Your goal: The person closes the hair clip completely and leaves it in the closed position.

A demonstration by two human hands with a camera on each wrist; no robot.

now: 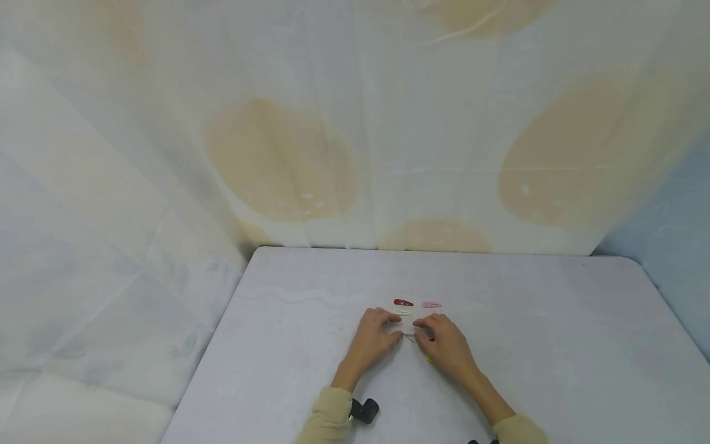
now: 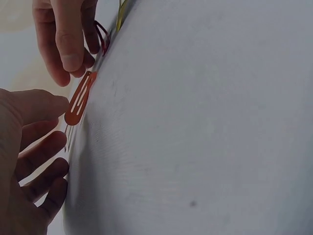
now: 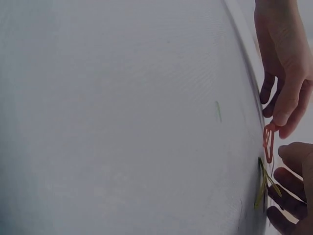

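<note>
Both hands meet over orange hair clip [image 2: 79, 100]: left hand [image 1: 373, 338] and right hand [image 1: 447, 345] pinch it; red clip [image 1: 403, 303] and pink clip [image 1: 430, 304] lie far on tabletop [image 1: 554, 345], apparently finished.

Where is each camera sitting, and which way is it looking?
Head: worn high, looks forward and down at the white table; both hands and sleeves show.
Left wrist: sits low by the left hand, looks across the table at the orange hair clip; both hands' fingers show.
Right wrist: sits low by the right hand, looks across the table; both hands' fingers show.
Both wrist views share the orange hair clip.
</note>
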